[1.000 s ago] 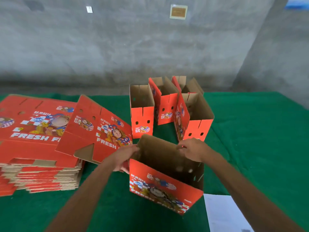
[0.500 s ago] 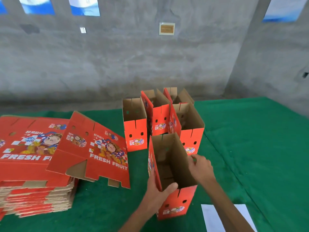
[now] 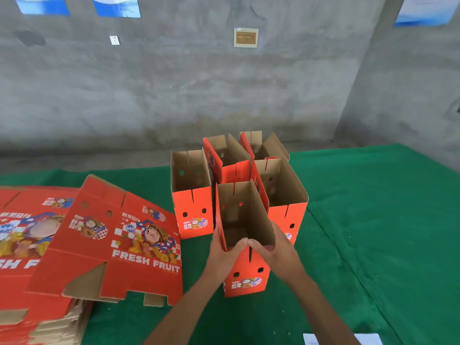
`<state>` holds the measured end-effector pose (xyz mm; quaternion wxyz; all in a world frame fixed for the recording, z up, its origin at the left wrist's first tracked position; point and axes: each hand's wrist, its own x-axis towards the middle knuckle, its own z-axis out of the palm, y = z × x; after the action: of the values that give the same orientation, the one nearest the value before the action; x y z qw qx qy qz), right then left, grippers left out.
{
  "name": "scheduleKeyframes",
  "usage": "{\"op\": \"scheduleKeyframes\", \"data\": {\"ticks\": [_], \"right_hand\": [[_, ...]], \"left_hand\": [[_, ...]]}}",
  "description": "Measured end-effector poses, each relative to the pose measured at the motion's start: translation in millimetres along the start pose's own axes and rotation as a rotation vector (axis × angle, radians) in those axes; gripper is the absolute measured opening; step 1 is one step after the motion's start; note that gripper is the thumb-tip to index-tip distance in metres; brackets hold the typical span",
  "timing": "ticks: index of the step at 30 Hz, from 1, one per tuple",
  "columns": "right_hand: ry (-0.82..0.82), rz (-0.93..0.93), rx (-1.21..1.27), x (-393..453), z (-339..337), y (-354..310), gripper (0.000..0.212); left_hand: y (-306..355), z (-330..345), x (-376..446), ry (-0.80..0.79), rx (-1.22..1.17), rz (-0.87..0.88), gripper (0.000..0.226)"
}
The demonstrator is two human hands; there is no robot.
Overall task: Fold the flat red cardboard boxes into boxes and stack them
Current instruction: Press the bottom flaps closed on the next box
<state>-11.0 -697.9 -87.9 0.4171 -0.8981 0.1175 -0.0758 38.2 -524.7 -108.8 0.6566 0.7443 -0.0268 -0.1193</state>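
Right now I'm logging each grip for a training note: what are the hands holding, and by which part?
Both hands, left and right, grip the nearest upright red box at the top of its near end panel, thumbs hooked over the rim.

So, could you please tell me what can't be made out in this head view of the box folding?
- Bottom of the held box: inside it is in shadow, so whether the flaps are locked is unclear.
- Flat stack: cut off by the left edge, so no count.
- White paper: cut by the bottom edge.
- Left hand and right hand: fingertips over the rim are partly hidden.
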Motion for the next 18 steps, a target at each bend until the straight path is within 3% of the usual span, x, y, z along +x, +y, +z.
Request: {"op": "scheduleKeyframes", "data": {"ticks": [3,6,11,15,18], "right_hand": [[0.219,0.176,-0.403,31,7,-1,0.103],[0.252,0.296,-0.179,62,13,3,0.099],[0.328,0.260,0.179,85,34,14,0.074],[0.398,0.257,0.298,78,39,34,0.061],[0.425,0.283,0.360,67,56,32,0.054]], "left_hand": [[5,9,39,-0.004,-0.018,0.002,0.069],[9,19,75,0.005,-0.012,0.008,0.059],[10,24,117,0.001,-0.013,-0.014,0.069],[22,38,114,-0.037,0.042,0.008,0.056],[31,8,82,-0.101,0.178,0.045,0.055]]}}
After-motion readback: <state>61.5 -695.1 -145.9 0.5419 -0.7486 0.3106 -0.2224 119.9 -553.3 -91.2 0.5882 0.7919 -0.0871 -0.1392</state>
